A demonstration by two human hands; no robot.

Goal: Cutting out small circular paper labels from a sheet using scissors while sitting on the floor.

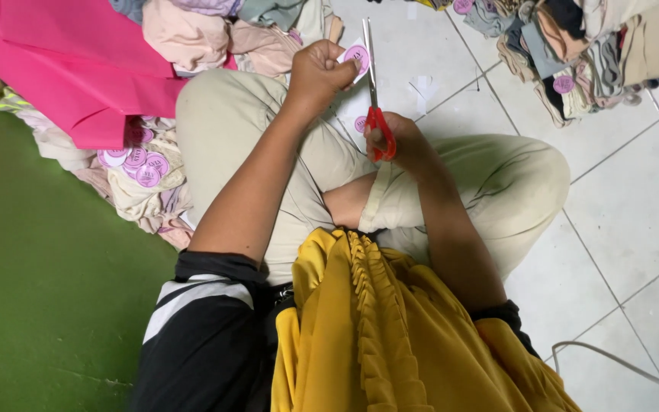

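Note:
My left hand (320,70) pinches a small white paper piece with a round pink label (357,56) on it, held above my knee. My right hand (400,142) grips red-handled scissors (375,114), whose blades point up and away beside the label's right edge. Another round pink label (360,123) lies on the tile just left of the scissor handles. I sit cross-legged in beige trousers (497,183), with a yellow pleated cloth (375,328) over my lap.
Several cut pink round labels (137,159) lie on crumpled cloth at the left. A bright pink sheet (70,69) covers the upper left. Piles of folded garments (589,53) sit at the upper right. A green mat (47,290) lies left, white tile (634,214) right.

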